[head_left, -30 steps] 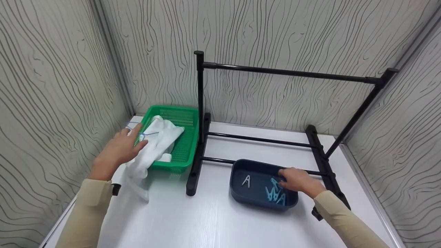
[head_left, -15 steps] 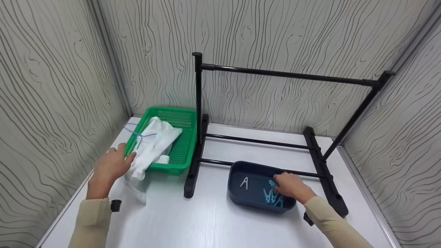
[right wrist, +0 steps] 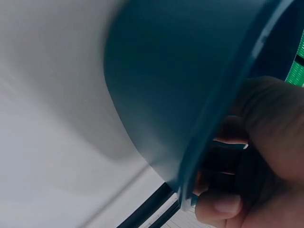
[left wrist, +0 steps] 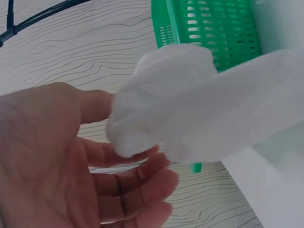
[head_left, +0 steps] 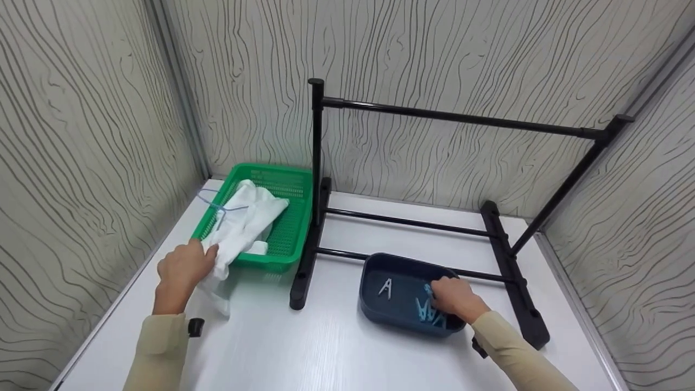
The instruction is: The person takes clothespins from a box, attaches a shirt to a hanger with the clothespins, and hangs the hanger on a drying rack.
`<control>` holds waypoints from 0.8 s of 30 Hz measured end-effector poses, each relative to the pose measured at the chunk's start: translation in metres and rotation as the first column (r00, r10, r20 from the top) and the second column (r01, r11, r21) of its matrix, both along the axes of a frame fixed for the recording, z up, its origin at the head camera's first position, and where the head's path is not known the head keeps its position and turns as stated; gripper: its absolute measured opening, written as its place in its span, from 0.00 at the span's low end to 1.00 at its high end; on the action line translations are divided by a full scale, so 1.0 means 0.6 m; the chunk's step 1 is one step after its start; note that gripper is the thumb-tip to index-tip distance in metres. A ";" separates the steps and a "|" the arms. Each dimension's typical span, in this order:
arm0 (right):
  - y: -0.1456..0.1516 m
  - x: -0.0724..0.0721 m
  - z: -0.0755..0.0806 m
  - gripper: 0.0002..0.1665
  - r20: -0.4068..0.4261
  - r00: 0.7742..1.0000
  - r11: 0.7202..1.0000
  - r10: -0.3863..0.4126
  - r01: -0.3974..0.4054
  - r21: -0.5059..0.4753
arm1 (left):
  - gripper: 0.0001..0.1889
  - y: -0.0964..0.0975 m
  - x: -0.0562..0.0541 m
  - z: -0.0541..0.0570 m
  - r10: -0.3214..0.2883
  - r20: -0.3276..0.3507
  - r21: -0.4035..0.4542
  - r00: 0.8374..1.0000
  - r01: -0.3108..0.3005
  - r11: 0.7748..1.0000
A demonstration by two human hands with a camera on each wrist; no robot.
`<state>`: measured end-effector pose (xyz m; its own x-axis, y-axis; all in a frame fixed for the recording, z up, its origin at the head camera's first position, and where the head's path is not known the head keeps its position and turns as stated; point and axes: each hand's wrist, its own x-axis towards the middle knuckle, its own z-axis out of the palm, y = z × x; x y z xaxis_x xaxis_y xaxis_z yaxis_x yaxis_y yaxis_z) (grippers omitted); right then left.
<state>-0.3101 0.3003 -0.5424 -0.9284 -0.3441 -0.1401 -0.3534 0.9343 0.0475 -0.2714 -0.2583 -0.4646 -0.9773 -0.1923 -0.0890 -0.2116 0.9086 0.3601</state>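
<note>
A white cloth (head_left: 241, 217) lies crumpled in the green basket (head_left: 290, 239) and drapes over its near left edge toward the table. My left hand (head_left: 184, 266) grips this overhanging part; the left wrist view has thumb and forefinger on either side of a bunched fold. Inside the dark blue tub (head_left: 374, 309) my right hand (head_left: 459, 298) reaches over the right rim, fingers curled at a light blue clothespin (head_left: 428, 289). More blue clothespins (head_left: 422, 309) lie under and beside those fingers, and a white clothespin (head_left: 386, 288) rests toward the left. The tub wall partly hides the right fingertips in the right wrist view.
A black rack (head_left: 461, 118) stands behind the tub, its left foot (head_left: 301, 282) close to the basket and its right foot (head_left: 521, 293) beyond my right hand. A thin blue hanger-like piece (head_left: 220, 206) crosses the basket's left rim. Patterned walls (head_left: 407, 49) enclose the table.
My left hand has come down from above the basket's left rim and closed on the cloth's overhanging part. My right hand has moved slightly left and deeper among the clothespins.
</note>
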 end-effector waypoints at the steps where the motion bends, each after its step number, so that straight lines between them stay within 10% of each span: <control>1: 0.000 0.000 -0.002 0.13 0.006 1.000 1.000 0.002 -0.002 -0.003 | 0.25 0.001 0.000 -0.001 0.000 0.004 0.002 1.000 0.000 1.000; 24: -0.006 -0.007 -0.021 0.09 -0.052 0.997 0.998 0.062 -0.062 0.005 | 0.19 0.015 -0.011 -0.021 -0.005 0.058 0.055 0.998 0.002 0.998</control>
